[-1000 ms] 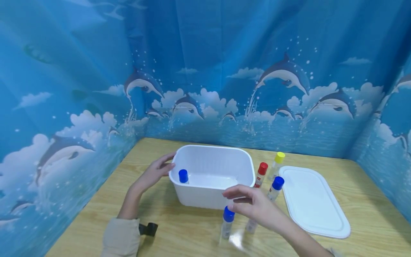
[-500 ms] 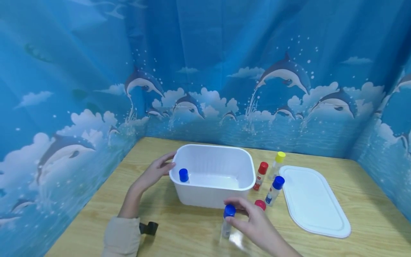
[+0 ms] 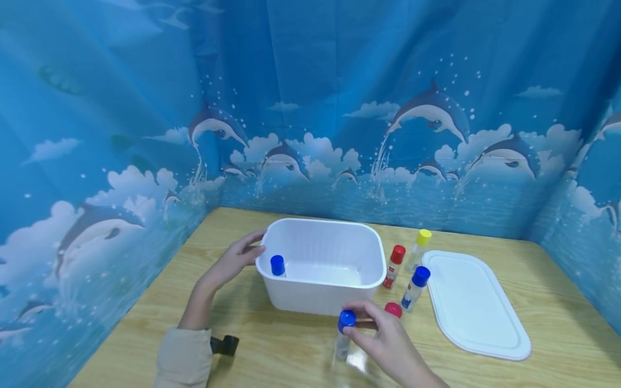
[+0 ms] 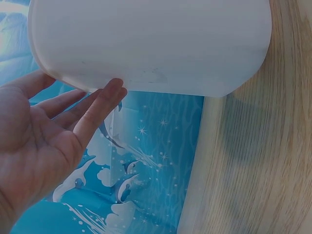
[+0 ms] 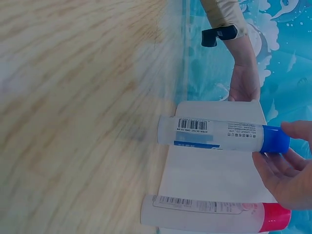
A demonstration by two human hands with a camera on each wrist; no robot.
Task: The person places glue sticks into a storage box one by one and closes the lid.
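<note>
"What's the right hand (image 3: 383, 339) doing?"
"Pinching the nearest blue-capped tube (image 5: 217, 134), standing upright before the white box (image 3: 317, 297). It's seemingly securing its grip; the next move is likely calling for a straight lift."
"And the left hand (image 3: 236, 261)?"
"Its outstretched fingers are resting against the box's left end, perhaps steadying it."

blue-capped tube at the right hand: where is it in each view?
Head: the blue-capped tube is low, just right of centre, cap pinched by the right hand.
Left wrist: not in it.
Right wrist: right of centre, sideways, above a red-capped tube.
Shared landmark: white bin, in all three.
</note>
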